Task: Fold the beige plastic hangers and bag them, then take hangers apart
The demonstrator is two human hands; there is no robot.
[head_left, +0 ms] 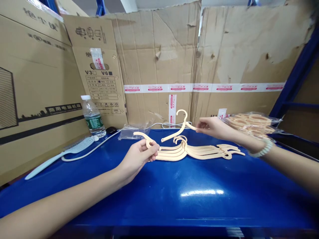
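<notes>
My right hand [211,127] is closed on one arm of a cream plastic hanger [174,134], raised just above the table with its hook upward. The hanger's other arm slants down to the left. Between the thumb and fingers of my left hand [143,152] is a curved cream hanger end piece [141,134]; its inner end is partly covered by the fingers. Below and between my hands, several matching hangers [171,154] lie nested in a row, hooks together in the middle. Their right ends carry similar curved pieces [228,152].
Behind the blue table [159,199] stand cardboard sheets [154,59]. At the left are a water bottle [93,118], a pale hairbrush [79,145], a white cable [99,148] and a clear plastic bag [134,131]. Bagged cream hanger parts [249,122] lie at the back right.
</notes>
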